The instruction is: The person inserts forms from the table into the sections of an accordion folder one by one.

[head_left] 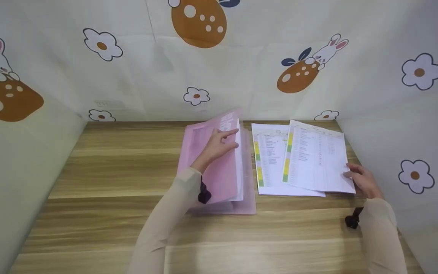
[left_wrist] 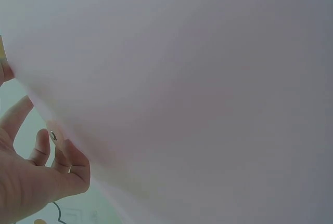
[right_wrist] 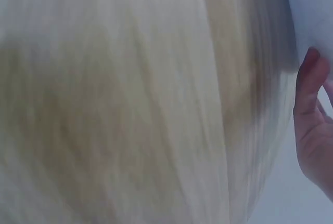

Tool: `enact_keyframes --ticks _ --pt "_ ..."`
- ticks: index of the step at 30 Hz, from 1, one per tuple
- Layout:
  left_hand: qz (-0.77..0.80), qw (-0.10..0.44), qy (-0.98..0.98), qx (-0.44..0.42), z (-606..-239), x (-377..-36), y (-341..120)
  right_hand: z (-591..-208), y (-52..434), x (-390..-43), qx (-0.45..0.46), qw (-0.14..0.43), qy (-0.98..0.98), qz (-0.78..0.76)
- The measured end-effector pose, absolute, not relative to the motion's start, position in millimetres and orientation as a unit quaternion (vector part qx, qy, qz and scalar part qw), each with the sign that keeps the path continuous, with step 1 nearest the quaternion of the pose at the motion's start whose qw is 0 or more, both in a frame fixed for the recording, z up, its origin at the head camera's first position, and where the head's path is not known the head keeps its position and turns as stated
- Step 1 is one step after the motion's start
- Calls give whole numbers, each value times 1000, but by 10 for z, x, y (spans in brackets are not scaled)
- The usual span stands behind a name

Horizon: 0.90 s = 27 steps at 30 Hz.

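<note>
A pink translucent folder [head_left: 222, 182] lies partly open on the table, its front cover raised along the right side with white paper inside. My left hand [head_left: 217, 146] reaches across the cover and holds its right edge. In the left wrist view, the curled fingers [left_wrist: 78, 169] meet that pale edge beside a small metal snap [left_wrist: 53, 136]. To the right, my right hand [head_left: 361, 179] pinches the right edge of a printed sheet [head_left: 318, 160]. This sheet overlaps another printed sheet [head_left: 272, 163]. In the right wrist view, the right hand [right_wrist: 315, 125] touches the white paper's edge.
The wood-grain table [head_left: 112, 182] meets a pale patterned curtain [head_left: 242, 76] at the back and both sides. Rabbits, flowers and brown fruit are printed on the curtain. Dark wrist devices [head_left: 203, 193] sit at both sleeves.
</note>
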<state>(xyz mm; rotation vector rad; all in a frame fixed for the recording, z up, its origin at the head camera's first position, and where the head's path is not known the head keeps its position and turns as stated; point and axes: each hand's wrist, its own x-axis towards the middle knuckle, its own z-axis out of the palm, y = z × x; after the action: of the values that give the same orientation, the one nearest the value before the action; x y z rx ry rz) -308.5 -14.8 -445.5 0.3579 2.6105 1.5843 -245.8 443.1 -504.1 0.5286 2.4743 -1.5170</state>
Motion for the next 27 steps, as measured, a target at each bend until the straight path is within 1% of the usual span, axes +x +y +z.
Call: enact_keyframes --ticks 3,8,10,14,20,27 --pt "517 34 848 114 -4459 -3088 -147 -5023 4419 -2467 184 108 817 -536" --pt "516 31 848 117 -4467 -3091 -145 -5028 4463 -2512 162 149 793 -568" --pt "516 29 848 119 -4467 -3091 -144 -5069 4486 -2547 167 152 781 -583" --pt "516 24 848 121 -4464 -3090 -144 -5108 4426 -2561 182 120 782 -585" --pt "515 32 848 119 -4460 -3085 -150 -5027 4231 -2488 166 70 842 -509" --pt "513 33 849 120 -4454 -3081 -150 -5018 4214 -2453 151 15 863 -482"
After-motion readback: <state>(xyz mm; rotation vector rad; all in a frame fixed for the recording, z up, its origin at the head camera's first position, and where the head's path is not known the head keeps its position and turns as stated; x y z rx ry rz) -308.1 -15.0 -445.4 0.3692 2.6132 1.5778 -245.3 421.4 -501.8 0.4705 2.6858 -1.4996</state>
